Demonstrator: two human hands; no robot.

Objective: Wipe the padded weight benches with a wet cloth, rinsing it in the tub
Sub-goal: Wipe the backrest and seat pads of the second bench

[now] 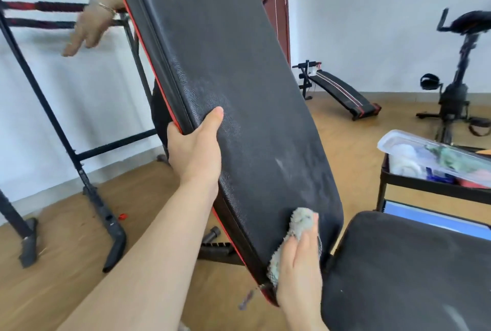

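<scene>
A black padded backrest (239, 70) with red edging stands steeply tilted through the middle of the view. My left hand (196, 150) grips its left edge, thumb on the front face and fingers behind. Near the pad's bottom end my right hand (300, 269) presses a grey fluffy cloth (301, 220) flat against the leather, fingers straight. The dusty black seat pad (409, 272) lies at the lower right.
Another person's hand (87, 27) holds the bench frame (79, 166) at the upper left. A clear tub (414, 142) with cloths sits on a black stand (425, 187) at the right. A sit-up bench (342, 91) and an exercise bike (457, 83) stand on the wooden floor behind.
</scene>
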